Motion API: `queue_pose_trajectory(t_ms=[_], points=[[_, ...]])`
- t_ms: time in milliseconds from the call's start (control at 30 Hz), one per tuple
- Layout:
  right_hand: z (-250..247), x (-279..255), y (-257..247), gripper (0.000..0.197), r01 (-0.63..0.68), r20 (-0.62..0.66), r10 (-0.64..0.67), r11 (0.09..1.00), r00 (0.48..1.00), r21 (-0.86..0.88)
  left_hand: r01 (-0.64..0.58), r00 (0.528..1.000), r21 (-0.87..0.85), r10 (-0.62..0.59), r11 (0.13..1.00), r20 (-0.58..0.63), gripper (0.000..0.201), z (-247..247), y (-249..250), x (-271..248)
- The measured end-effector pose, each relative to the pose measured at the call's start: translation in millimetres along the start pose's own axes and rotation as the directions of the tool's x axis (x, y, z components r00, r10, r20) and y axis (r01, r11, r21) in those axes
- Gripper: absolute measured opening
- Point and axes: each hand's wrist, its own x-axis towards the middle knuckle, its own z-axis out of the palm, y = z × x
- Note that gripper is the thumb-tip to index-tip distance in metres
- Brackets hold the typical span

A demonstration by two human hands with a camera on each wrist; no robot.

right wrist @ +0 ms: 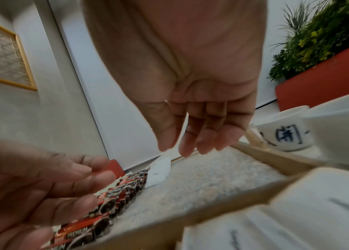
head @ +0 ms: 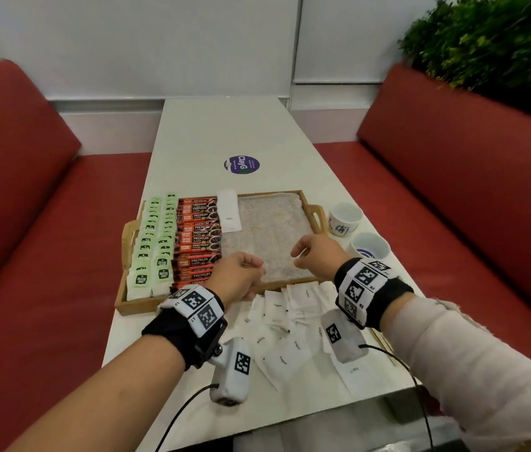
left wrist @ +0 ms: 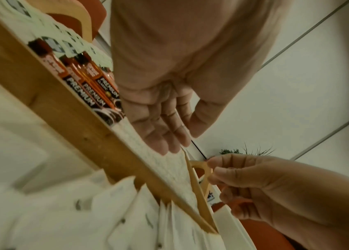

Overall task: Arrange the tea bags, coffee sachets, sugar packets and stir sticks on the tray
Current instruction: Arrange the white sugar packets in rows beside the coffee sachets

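A wooden tray [head: 133,308] lined with a pale mat holds two columns of green tea bags [head: 156,243], a column of orange coffee sachets [head: 197,239] and one white sugar packet [head: 229,213] at its far side. Loose sugar packets [head: 290,324] lie piled on the table in front of the tray. Thin wooden stir sticks [head: 384,345] lie under my right wrist. My left hand [head: 251,269] [left wrist: 164,128] hovers over the tray's near edge, fingers relaxed and holding nothing. My right hand [head: 309,252] [right wrist: 190,135] hangs over the bare mat, loosely curled, also holding nothing.
Two white cups [head: 345,218] [head: 370,247] stand right of the tray. A round purple sticker [head: 242,165] lies farther along the white table. Red benches [head: 29,223] [head: 469,190] flank it, with a green plant [head: 502,37] at the back right.
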Motion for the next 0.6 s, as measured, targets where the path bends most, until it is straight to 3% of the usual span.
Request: queue_pose_trajectory(t_ms=[200,400,500,600], points=[[1.4,-28.1,36.8,0.021,-0.067,0.042,0.076,0.981,0.996,-0.180,0.175,0.974,0.061,-0.182,0.983,0.133,0.009,29.6,-9.7,-5.0],[18.1,-46.8,53.1,0.044,-0.078,0.035,0.092,0.954,0.995,-0.288,0.248,0.961,0.080,-0.255,0.966,0.106,0.015,47.6,-11.8,-2.4],[27.4,-49.9,53.7,0.046,-0.060,-0.011,0.059,0.963,0.998,-0.263,0.280,0.954,0.094,-0.288,0.955,0.081,0.005,52.3,-13.1,-0.1],[34.4,-52.2,53.2,0.046,-0.063,-0.024,0.059,0.976,0.998,-0.208,0.298,0.951,0.091,-0.304,0.950,0.061,0.015,55.7,-14.8,3.4]])
